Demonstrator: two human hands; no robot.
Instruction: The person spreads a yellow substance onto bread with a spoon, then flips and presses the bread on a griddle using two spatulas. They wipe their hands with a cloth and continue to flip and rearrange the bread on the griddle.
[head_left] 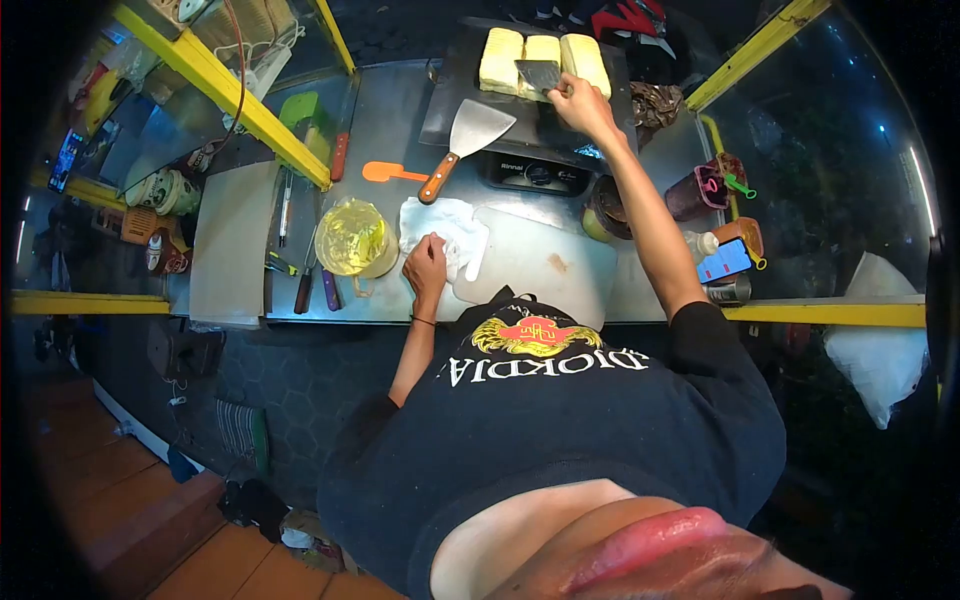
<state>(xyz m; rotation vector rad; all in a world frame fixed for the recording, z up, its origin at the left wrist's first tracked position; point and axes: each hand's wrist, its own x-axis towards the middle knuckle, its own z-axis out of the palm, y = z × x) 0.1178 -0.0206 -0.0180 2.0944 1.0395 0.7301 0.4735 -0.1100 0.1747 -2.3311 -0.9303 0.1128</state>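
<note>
My right hand [585,105] is closed around a scraper [540,75], its dark flat blade against the middle one of three pale yellow bread blocks [502,62]. The blocks lie side by side on a dark griddle [460,85]. My left hand [427,265], fingers curled, rests at the edge of a crumpled white cloth [455,225]; anything inside it is hidden. Beyond the cloth lies a wide scraper [480,128] with a wooden handle, its blade on the griddle's edge. Beside it is an orange spatula [392,172].
A tub of yellow spread [356,238] stands left of the cloth. A white cutting board [560,255] lies in front of me. Right are a dark pot [608,210], jars [692,193] and a phone [724,260]. Yellow frame bars [245,100] border the counter.
</note>
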